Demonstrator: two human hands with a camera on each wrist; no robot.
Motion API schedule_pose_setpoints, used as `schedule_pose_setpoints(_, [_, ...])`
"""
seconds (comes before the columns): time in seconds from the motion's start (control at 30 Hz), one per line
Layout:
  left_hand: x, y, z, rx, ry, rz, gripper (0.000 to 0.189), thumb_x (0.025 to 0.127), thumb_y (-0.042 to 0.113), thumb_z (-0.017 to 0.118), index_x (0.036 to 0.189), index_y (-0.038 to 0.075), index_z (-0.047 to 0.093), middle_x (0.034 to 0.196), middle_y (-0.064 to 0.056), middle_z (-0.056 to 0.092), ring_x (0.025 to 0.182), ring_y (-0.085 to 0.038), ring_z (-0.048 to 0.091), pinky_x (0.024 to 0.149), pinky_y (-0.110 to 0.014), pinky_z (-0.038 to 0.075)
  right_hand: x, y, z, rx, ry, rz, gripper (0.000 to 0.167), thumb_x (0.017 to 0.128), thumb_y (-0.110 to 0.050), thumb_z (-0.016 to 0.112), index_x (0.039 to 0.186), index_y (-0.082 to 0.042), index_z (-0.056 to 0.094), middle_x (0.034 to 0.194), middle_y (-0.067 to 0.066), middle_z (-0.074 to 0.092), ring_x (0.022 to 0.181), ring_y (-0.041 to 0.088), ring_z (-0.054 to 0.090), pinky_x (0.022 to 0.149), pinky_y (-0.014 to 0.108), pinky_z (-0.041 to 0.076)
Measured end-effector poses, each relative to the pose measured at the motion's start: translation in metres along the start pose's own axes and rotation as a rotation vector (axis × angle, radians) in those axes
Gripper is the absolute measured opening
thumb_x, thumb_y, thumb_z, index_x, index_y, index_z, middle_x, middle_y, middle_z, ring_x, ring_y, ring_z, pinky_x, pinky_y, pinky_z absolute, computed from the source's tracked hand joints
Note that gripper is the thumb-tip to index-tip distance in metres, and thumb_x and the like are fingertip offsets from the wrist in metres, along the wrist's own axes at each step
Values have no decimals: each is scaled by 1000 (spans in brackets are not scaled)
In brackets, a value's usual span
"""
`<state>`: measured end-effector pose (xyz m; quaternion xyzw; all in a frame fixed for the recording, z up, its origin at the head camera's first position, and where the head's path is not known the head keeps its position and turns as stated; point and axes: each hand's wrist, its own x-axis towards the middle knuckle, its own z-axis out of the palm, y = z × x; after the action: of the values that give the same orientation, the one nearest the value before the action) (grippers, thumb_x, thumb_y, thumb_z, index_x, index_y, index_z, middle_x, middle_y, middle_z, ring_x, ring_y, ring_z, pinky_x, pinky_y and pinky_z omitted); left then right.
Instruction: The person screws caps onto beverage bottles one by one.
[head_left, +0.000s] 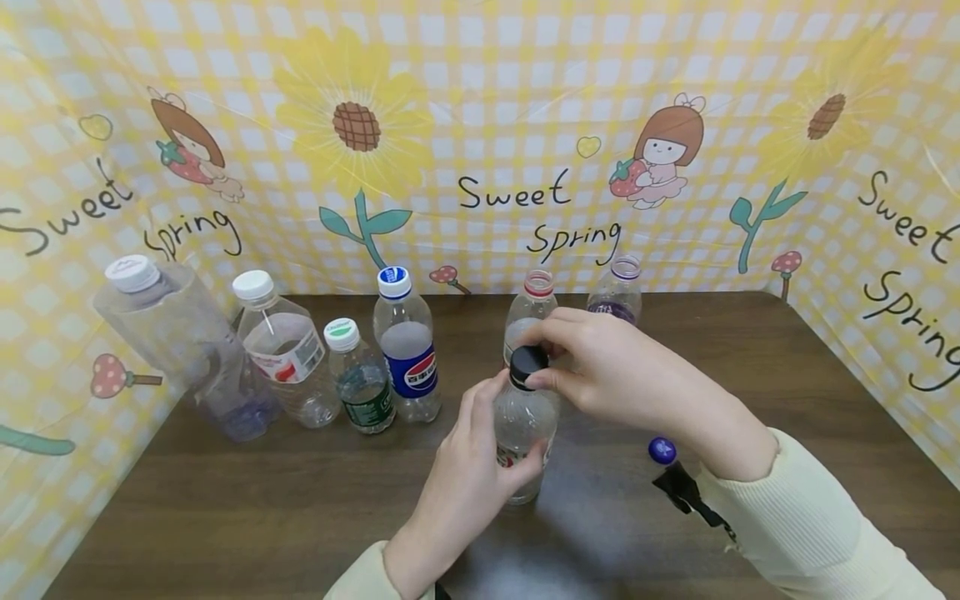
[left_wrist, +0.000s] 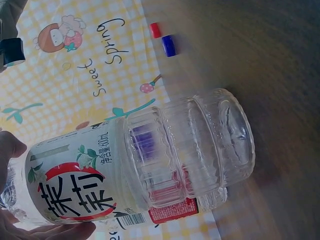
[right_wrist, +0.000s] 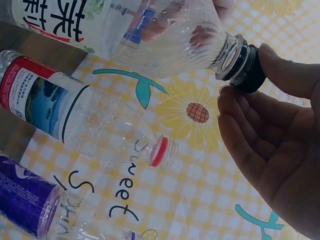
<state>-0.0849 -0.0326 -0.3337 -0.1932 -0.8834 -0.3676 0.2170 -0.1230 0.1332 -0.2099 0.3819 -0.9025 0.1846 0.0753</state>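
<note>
My left hand (head_left: 468, 479) grips a clear plastic bottle (head_left: 525, 421) around its body, near the middle of the table. The bottle's white label (left_wrist: 70, 175) carries large black characters and a red ring. A black cap (head_left: 528, 365) sits at the bottle's mouth, and in the right wrist view this cap (right_wrist: 250, 70) is on the neck. Thumb and fingers of my right hand (head_left: 611, 362) pinch the cap from the side. Right behind stands an open bottle with a red neck ring (head_left: 538, 283); beside it is another uncapped one with a purple label (head_left: 613, 310).
Left of the hands stand several capped bottles: a crumpled large one (head_left: 187, 350), one with a white cap (head_left: 285, 358), a small green-labelled one (head_left: 360, 387) and a blue-labelled one (head_left: 408, 358). A blue cap (head_left: 662, 451) and a red cap (left_wrist: 155, 30) lie on the table.
</note>
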Motion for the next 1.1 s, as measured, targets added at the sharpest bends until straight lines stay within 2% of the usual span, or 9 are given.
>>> schedule_pose_setpoints(0.23, [1,0,0,-2,-1,9,77,77,24,79,137,8,34,130,-12,50,101,-24,66,81,-34,58,0,1,1,-16,17,78,24,83,-28,74,96,-11,65,88,-2,63,82,10,57,74,29,51])
schedule_pose_setpoints(0.3, [1,0,0,-3,-6,9,76,77,25,79,137,8,34,130,-12,50,100,-24,67,79,-33,59,-1,1,0,-17,4,94,29,81,-32,75,98,-11,65,90,-1,64,85,12,58,76,31,52])
schedule_pose_setpoints(0.37, [1,0,0,-2,-6,12,76,78,24,78,137,8,34,131,-12,50,99,-24,67,79,-32,59,-2,3,-1,-6,-17,91,35,81,-33,75,105,-10,65,99,1,66,91,14,60,80,33,53])
schedule_pose_setpoints(0.47, [1,0,0,1,0,19,76,77,24,78,137,8,35,131,-12,50,101,-25,66,80,-33,59,-3,5,-3,12,-56,41,44,83,-22,74,122,-7,60,117,4,64,107,18,59,90,37,52])
schedule_pose_setpoints(0.53, [1,0,0,0,5,20,75,77,24,79,137,9,35,130,-11,50,104,-25,65,82,-35,58,-3,7,-4,26,-78,-21,45,86,-7,68,129,-7,56,128,4,59,117,20,56,97,41,49])
schedule_pose_setpoints(0.6, [1,0,0,-6,4,17,76,77,24,79,137,9,35,130,-11,50,106,-25,65,84,-36,58,-3,8,-5,29,-87,-84,47,85,5,60,130,-9,55,132,3,57,124,21,52,102,43,46])
schedule_pose_setpoints(0.67, [1,0,0,-9,4,12,76,77,24,79,137,9,35,130,-11,50,106,-24,64,84,-37,57,-3,9,-6,29,-95,-127,48,85,10,53,128,-11,57,133,2,57,126,21,51,105,44,43])
schedule_pose_setpoints(0.87, [1,0,-1,1,6,10,75,77,25,79,136,9,35,129,-11,50,105,-24,64,84,-37,57,0,8,-6,24,-97,-174,38,89,8,51,120,-12,63,126,1,61,123,20,53,105,42,44])
schedule_pose_setpoints(1.1, [1,0,-1,-12,1,10,74,78,24,79,136,9,35,130,-11,50,109,-25,63,86,-37,57,1,7,-5,44,-73,-162,29,88,0,62,116,-10,64,117,1,63,113,18,57,96,38,50])
